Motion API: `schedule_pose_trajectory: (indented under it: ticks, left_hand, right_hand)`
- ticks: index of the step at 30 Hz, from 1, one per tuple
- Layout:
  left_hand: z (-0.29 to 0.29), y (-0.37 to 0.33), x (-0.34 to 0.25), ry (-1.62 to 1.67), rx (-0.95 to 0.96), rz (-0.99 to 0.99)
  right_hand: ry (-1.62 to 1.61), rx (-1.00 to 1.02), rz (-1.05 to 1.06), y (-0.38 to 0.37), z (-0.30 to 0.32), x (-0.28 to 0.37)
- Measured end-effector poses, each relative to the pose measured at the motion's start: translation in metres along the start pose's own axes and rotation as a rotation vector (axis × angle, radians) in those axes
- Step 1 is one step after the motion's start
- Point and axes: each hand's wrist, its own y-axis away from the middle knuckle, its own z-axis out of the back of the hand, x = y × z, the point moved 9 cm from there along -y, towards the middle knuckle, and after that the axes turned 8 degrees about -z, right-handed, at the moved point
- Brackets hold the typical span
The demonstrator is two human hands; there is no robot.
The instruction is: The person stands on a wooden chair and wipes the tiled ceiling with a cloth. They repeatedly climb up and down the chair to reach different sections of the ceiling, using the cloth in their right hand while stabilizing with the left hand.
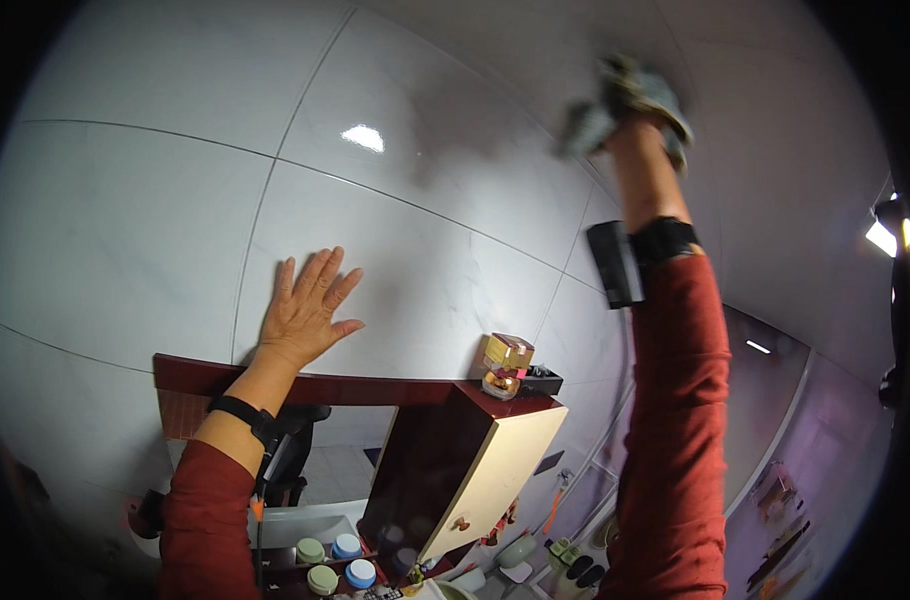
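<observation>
My left hand [307, 308] lies flat on the white tiled wall [405, 290], fingers spread, just above the dark red top edge of a mirror cabinet [475, 460]. Raised high at the upper right, my right hand [643, 128] is up by the ceiling, close to where it meets the wall. Bunched around that hand is a grey-green cloth [640, 85], smeared by motion. The cloth covers most of the fingers. Both forearms wear red sleeves and black wrist straps.
A small gold box and glass ornament [505, 365] stand on the cabinet top, beside a black tray [543, 381]. Several jars with green and blue lids [347, 546] sit on a shelf below. The cabinet's cream door [495, 470] hangs ajar. A lamp [883, 238] glows at far right.
</observation>
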Motion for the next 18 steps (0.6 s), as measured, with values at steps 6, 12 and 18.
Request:
schedule_pose_trajectory:
  ticks: [6, 12, 18]
  left_hand:
    - [0.006, -0.002, 0.000, 0.074, -0.008, -0.005]
    - [0.004, 0.000, -0.002, -0.001, -0.032, -0.015]
    - [0.000, 0.000, -0.002, -0.032, -0.033, -0.018]
  right_hand:
    - [-0.084, -0.234, -0.042, 0.017, 0.111, 0.018]
    - [-0.016, -0.156, 0.020, 0.023, 0.014, -0.039]
    - [-0.001, 0.047, -0.063, 0.022, -0.101, -0.112]
